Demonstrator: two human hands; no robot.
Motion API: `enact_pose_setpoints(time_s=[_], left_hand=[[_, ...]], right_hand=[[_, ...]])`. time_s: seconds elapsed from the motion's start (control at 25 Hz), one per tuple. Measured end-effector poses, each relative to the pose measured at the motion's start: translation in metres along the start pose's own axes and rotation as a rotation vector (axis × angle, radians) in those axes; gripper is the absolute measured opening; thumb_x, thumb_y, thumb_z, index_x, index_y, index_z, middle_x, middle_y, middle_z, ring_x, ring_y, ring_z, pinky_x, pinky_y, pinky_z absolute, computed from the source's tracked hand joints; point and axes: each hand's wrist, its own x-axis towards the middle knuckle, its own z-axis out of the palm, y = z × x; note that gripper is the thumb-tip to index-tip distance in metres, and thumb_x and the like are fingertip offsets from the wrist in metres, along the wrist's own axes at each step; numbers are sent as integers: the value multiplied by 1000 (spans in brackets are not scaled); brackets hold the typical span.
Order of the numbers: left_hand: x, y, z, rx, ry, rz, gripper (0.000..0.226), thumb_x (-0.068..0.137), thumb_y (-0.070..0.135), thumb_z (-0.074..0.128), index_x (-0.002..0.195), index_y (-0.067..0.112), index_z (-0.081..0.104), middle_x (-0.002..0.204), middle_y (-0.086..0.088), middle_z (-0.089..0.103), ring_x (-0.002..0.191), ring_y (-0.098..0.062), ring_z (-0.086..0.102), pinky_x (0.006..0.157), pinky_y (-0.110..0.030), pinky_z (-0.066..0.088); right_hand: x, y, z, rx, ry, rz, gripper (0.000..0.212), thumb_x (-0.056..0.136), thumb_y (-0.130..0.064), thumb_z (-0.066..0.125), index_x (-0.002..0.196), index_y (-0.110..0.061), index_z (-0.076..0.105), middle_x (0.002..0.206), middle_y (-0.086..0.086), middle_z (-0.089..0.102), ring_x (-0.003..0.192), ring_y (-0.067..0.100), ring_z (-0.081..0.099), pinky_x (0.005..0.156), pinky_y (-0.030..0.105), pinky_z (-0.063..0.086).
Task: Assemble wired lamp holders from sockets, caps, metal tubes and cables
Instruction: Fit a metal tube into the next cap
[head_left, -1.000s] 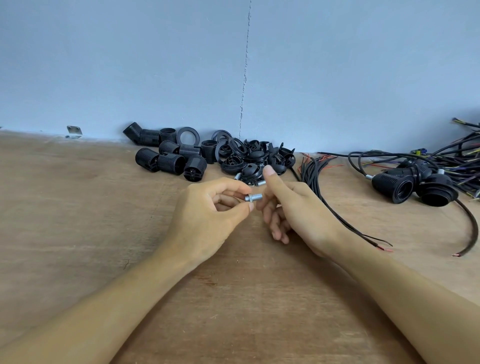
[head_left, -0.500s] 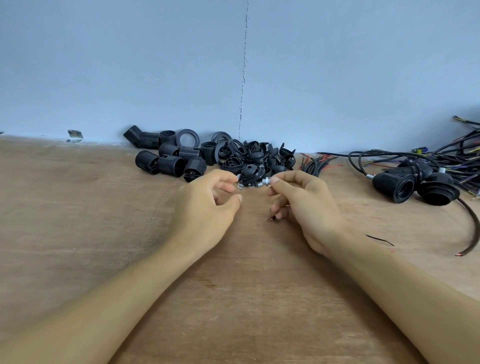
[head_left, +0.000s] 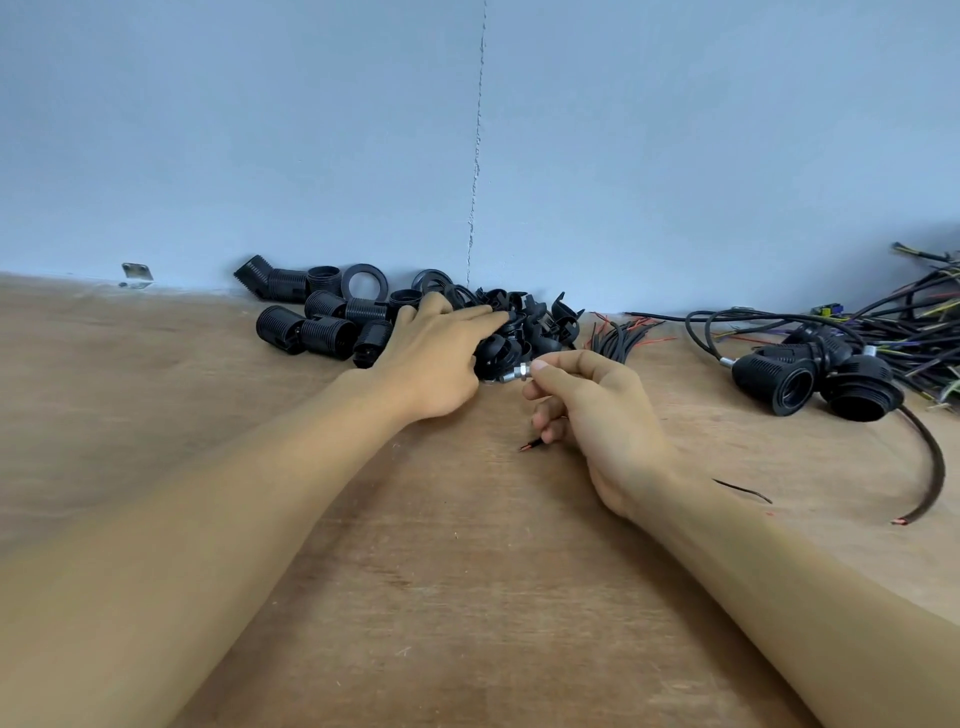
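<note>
My right hand (head_left: 592, 415) pinches a small metal tube (head_left: 521, 372) between thumb and forefinger; a thin cable runs through my fist, its stripped end (head_left: 531, 445) poking out below the fingers. My left hand (head_left: 441, 353) stretches forward with straight fingers onto the pile of black caps (head_left: 524, 327) by the wall. Black ribbed sockets (head_left: 311, 332) lie to the left of that hand. More cut cables (head_left: 621, 335) lie just right of the caps.
Two assembled wired lamp holders (head_left: 815, 382) lie at the right, in front of a tangle of cables (head_left: 914, 322). One thick cable (head_left: 930, 467) curves toward me. The wooden tabletop (head_left: 467, 571) meets a blue wall behind the parts.
My left hand let go of the metal tube and reached forward onto the cap pile. My right hand kept the tube and cable, shifting slightly right.
</note>
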Motion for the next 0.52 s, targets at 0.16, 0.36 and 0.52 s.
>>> enact_pose_setpoints(time_s=[0.16, 0.36, 0.52], left_hand=[[0, -4, 3, -65, 45, 61, 59, 95, 16, 62, 147, 40, 50, 102, 5, 49, 121, -19, 42, 91, -32, 21], [-7, 0, -4, -83, 257, 17, 40, 83, 31, 78, 121, 24, 68, 103, -1, 68, 111, -25, 55, 90, -36, 39], [-14, 3, -11, -304, 325, -122, 31, 79, 33, 81, 103, 19, 69, 103, 3, 65, 101, -15, 57, 84, -26, 45]], right_hand=[[1, 1, 0, -13, -2, 2, 6, 98, -9, 60, 99, -5, 65, 74, 4, 65, 50, 12, 55, 46, 22, 44], [0, 0, 1, -20, -5, -1, 5, 98, -10, 61, 97, -7, 65, 76, 6, 65, 50, 11, 55, 45, 21, 44], [0, 0, 1, -23, 0, -4, 5, 98, -9, 61, 96, -7, 65, 73, 4, 65, 49, 10, 55, 45, 21, 44]])
